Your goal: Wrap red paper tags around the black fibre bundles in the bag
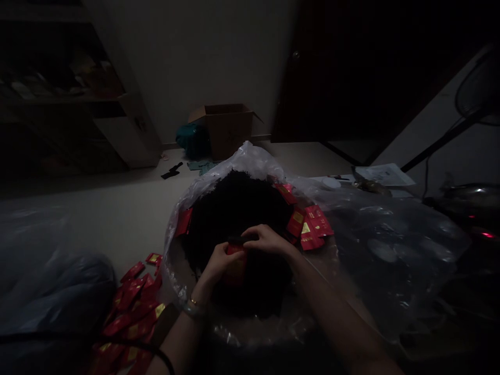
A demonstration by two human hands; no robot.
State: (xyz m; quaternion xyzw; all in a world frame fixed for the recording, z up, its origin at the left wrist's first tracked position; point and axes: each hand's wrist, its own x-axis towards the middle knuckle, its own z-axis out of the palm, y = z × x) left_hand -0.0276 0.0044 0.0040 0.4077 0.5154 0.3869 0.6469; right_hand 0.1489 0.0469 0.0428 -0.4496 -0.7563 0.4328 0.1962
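A dark heap of loose, shredded-looking stuff like tea leaves (242, 203) fills a wide round container lined with clear plastic (252, 156). Over the heap, my left hand (219, 263) grips a small red packet (235, 271) upright, thumb at its upper edge. My right hand (269, 240) is at the packet's top, fingers pinched together beside a dark strip or clump there; dim light hides what exactly they hold. More red packets (310, 227) lie at the container's right rim, and a red packet (183, 222) rests at its left side.
Many red packets (135, 307) are piled on the floor at left, beside a dark plastic-covered bundle (74, 286). Clear plastic sheeting (390, 245) spreads at right. An open cardboard box (230, 130) and a teal bag (191, 139) stand by the wall. A fan (478, 88) is at right.
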